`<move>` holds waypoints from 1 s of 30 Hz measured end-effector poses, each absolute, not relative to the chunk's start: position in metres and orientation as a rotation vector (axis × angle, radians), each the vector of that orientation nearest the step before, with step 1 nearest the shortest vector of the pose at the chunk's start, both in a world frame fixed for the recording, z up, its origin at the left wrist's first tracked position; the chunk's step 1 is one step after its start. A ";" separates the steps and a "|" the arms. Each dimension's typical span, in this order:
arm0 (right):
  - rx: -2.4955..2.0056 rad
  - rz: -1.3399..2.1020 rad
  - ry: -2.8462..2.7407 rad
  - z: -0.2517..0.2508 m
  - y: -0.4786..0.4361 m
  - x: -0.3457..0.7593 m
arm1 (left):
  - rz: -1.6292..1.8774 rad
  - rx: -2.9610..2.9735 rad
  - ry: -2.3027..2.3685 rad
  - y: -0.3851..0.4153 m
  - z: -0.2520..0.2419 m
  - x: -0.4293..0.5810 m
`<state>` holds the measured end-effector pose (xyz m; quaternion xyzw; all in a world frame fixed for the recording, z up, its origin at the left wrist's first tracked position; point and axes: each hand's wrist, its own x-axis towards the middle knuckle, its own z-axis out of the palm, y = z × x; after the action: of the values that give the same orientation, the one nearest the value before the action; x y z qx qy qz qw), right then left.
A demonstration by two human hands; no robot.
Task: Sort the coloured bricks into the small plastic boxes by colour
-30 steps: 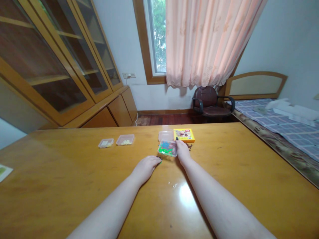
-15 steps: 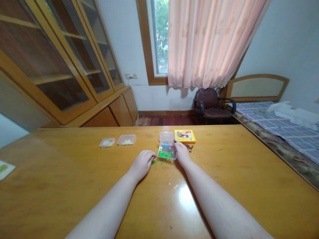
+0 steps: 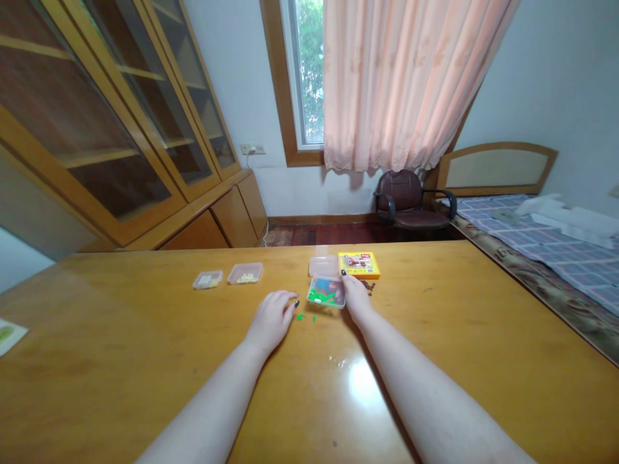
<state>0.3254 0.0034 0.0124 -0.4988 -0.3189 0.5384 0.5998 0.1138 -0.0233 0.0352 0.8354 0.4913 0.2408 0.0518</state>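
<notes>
My right hand (image 3: 356, 299) grips the right side of a clear plastic box (image 3: 327, 305), which is tilted a little above the table. Green pieces lie along its near side, with blue and reddish ones behind them. Just left of the box, my left hand (image 3: 273, 316) has its thumb and fingers apart and nothing visible between them. A few small green pieces (image 3: 300, 316) lie on the table by its fingertips. Behind the box is an empty-looking clear tray (image 3: 323, 265), beside a yellow picture box (image 3: 359, 264). Small brown pieces (image 3: 369, 286) are partly hidden by my right hand.
Two more clear boxes stand at the back left: one with cream pieces (image 3: 246, 279), one smaller box (image 3: 207, 280) with pale contents. A white paper with a green mark (image 3: 9, 335) lies at the left table edge. A chair (image 3: 406, 200) and a bed stand beyond.
My left hand has opened its fingers and drawn slightly left of the box. In my right hand the box has shifted slightly right, and a white piece at its left side no longer shows there.
</notes>
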 end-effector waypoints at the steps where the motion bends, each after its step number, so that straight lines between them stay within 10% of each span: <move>1: -1.164 1.254 -0.718 0.013 0.004 0.326 | 0.628 2.560 1.496 -0.024 0.036 0.112; 16: -1.134 1.266 -0.751 0.008 0.003 0.325 | -0.097 2.704 1.758 -0.027 0.032 0.144; 30: -1.113 1.311 -1.068 0.013 -0.007 0.315 | 0.600 2.636 1.681 -0.030 0.047 0.139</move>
<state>0.3149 -0.0075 0.0131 -0.4664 -0.4473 0.5492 0.5299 0.1391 -0.0301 0.0472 0.8277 0.5281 0.1885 -0.0209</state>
